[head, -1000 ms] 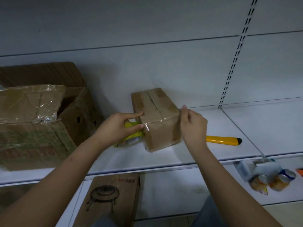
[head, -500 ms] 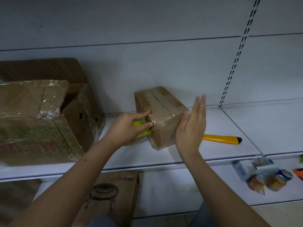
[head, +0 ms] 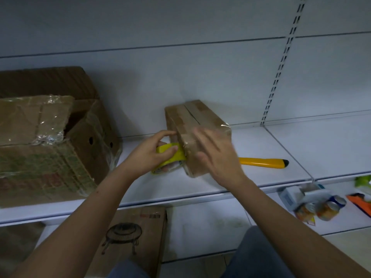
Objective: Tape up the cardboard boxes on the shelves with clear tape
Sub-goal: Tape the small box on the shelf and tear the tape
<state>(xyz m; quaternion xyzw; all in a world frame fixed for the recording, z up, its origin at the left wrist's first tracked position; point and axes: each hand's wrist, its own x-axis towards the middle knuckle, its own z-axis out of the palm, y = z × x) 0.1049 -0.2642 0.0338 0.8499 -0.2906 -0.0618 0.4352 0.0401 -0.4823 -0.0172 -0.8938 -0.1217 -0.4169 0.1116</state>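
Note:
A small cardboard box stands on the white shelf, its top seam running front to back and clear tape wrapped across its near end. My left hand grips a roll of clear tape with a yellow core, held against the box's left side. My right hand lies flat with straight fingers over the box's near face; it is blurred by motion. The box's lower front is hidden behind that hand.
A large open cardboard box wrapped in crinkled plastic fills the shelf's left. A yellow utility knife lies right of the small box. Below are a flat printed carton and cans on the lower shelf.
My right hand let go of the tape end, opened flat and came down onto the box's front face. The left hand stayed on the tape roll at the box's side.

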